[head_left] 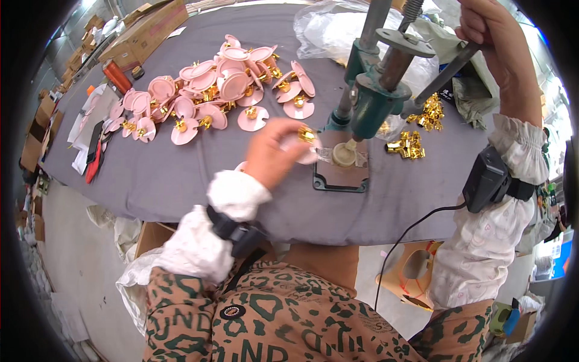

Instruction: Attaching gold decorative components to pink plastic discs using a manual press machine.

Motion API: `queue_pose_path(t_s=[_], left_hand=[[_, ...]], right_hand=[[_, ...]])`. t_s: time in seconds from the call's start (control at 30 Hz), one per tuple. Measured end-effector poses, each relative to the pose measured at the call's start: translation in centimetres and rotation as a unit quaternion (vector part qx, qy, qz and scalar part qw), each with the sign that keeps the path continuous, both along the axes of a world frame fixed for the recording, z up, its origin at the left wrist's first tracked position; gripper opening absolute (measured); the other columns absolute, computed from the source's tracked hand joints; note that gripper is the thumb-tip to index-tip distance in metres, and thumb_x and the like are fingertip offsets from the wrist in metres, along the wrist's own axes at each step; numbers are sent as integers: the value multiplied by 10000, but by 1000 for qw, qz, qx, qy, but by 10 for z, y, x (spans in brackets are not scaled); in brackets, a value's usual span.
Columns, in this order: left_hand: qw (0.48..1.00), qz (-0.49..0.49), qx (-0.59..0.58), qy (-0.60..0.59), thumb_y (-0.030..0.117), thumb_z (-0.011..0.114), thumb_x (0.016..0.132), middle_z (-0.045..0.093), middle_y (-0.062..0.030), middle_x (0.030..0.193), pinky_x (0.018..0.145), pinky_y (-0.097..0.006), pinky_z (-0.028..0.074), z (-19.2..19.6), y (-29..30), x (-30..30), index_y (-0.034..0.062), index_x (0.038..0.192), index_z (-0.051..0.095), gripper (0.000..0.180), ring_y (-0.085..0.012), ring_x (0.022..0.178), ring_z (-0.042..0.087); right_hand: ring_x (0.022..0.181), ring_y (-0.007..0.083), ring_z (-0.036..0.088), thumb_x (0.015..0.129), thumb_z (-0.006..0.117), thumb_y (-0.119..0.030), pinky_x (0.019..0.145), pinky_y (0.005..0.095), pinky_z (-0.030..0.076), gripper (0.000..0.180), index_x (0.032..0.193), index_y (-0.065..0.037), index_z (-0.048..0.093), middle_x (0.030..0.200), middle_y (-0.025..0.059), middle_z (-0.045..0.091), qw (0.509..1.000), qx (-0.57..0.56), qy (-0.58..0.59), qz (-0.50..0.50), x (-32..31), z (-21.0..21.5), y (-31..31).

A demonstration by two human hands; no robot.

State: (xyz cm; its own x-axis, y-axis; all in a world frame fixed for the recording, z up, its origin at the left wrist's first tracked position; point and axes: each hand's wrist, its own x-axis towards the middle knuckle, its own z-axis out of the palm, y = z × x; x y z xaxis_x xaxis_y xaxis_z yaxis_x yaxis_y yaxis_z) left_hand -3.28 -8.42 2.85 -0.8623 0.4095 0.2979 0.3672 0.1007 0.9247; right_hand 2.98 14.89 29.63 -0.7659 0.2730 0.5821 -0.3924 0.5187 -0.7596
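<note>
My left hand [272, 152] pinches a pink disc [309, 155] with a gold metal clip [306, 134] on it, just left of the press's round pale die [344, 154]. Slight blur softens the fingers. Up at the right, my right hand [490, 30] is wrapped round the lever [447, 78] of a green hand press [377, 99]. The press's ram stands directly over the die, very close to it; whether they touch I cannot tell. Its dark base plate [341, 183] rests on the grey cloth.
A heap of pink discs with gold clips [232, 78] spreads over the grey-covered table [199, 187]. Loose gold clips [407, 146] lie right of the press. Clear plastic bags [329, 30] sit behind it. A cardboard box [145, 36], orange cylinder [117, 75] and red-handled tool [94, 169] are leftward.
</note>
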Motion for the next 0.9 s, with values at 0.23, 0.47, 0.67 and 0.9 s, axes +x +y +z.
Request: queue_pose_path(t_s=[0.23, 0.47, 0.67, 0.9], left_hand=[[991, 24, -56, 120, 170, 699, 792, 623, -151, 1103, 933, -373, 439, -38, 69, 24, 59, 1070, 627, 308, -305, 1078, 569], [973, 13, -106, 206, 217, 731, 741, 607, -124, 997, 946, -424, 360, -40, 81, 11, 72, 1002, 638, 313, -317, 1049, 516], [970, 63, -122, 201, 182, 762, 690, 631, -107, 952, 919, -413, 388, -28, 78, 19, 56, 972, 626, 338, -304, 998, 544], [966, 28, -129, 222, 164, 778, 683, 641, -65, 937, 927, -418, 360, -23, 82, 18, 58, 1055, 553, 448, -290, 999, 535]], right_hand=[[445, 94, 386, 871, 569, -95, 495, 270, 404, 114, 767, -46, 577, 514, -38, 398, 997, -49, -55, 3, -31, 9, 17], [415, 106, 385, 885, 481, -38, 472, 301, 420, 123, 774, -28, 532, 522, -23, 390, 978, -93, -172, 70, -81, 10, 53], [567, 112, 474, 901, 533, -5, 611, 273, 462, 149, 1041, 12, 581, 636, 19, 491, 964, 216, 87, -129, 38, -39, 8], [595, 172, 535, 706, 623, 55, 733, 434, 487, 115, 760, -47, 613, 616, 61, 534, 964, 220, 152, -12, 147, -223, -8]])
